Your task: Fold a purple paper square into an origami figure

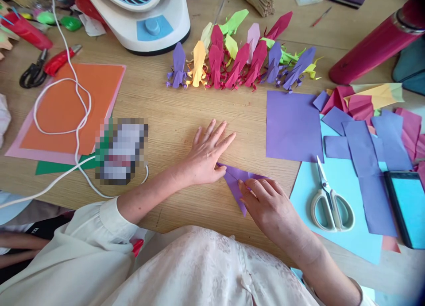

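Note:
A folded purple paper (235,185) lies on the wooden table in front of me, its lower corner pointing toward my body. My left hand (208,154) rests flat on the table with its fingers spread, and its thumb touches the paper's left corner. My right hand (265,200) is over the right part of the paper, fingers bent together and pressed on it, thumb and index finger near its middle. The right part of the paper is partly hidden under that hand. A flat purple sheet (294,125) lies beyond it to the right.
White-handled scissors (327,204) lie on light blue paper (352,244) at the right, near a phone (407,208) and purple scraps. Folded paper figures (215,63) stand at the back beside a white appliance (152,27). A cable (78,138) crosses orange paper (66,111).

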Demonstrator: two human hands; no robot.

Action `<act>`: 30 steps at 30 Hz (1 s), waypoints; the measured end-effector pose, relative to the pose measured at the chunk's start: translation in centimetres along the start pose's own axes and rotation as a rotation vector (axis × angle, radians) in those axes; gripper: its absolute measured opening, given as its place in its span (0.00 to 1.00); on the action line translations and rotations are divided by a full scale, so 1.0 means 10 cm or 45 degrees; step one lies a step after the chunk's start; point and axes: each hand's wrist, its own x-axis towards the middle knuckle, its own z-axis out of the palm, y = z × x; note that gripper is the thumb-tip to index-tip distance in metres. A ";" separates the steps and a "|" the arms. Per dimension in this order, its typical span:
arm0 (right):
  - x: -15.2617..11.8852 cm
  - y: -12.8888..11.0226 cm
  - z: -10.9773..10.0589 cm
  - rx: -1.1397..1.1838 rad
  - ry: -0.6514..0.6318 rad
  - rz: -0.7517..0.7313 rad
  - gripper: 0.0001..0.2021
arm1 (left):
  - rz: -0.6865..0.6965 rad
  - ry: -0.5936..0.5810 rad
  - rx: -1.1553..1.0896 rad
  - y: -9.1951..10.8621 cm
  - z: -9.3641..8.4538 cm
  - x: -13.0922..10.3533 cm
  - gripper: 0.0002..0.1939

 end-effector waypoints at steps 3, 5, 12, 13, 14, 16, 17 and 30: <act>0.00 0.00 0.00 0.006 0.013 0.001 0.12 | -0.071 -0.075 -0.003 -0.03 -0.04 0.00 0.48; 0.00 0.00 0.01 0.010 0.018 0.003 0.12 | -0.114 -0.113 -0.004 -0.05 -0.06 0.00 0.48; -0.01 0.01 0.01 0.014 0.010 0.004 0.13 | -0.142 -0.166 -0.018 -0.11 -0.08 0.01 0.47; -0.02 0.01 0.01 0.017 0.012 0.004 0.14 | -0.144 -0.177 -0.020 -0.12 -0.08 0.01 0.47; -0.02 0.01 0.01 0.021 0.012 0.004 0.14 | -0.147 -0.188 -0.020 -0.12 -0.09 0.01 0.47; -0.02 0.01 0.01 0.031 0.012 0.004 0.15 | -0.147 -0.200 -0.021 -0.13 -0.10 0.01 0.46; -0.02 0.01 0.01 0.034 0.010 0.004 0.15 | -0.144 -0.198 -0.023 -0.13 -0.10 0.01 0.45; -0.02 0.01 0.01 0.001 0.002 0.010 0.16 | -0.089 -0.210 -0.024 -0.18 -0.13 -0.03 0.41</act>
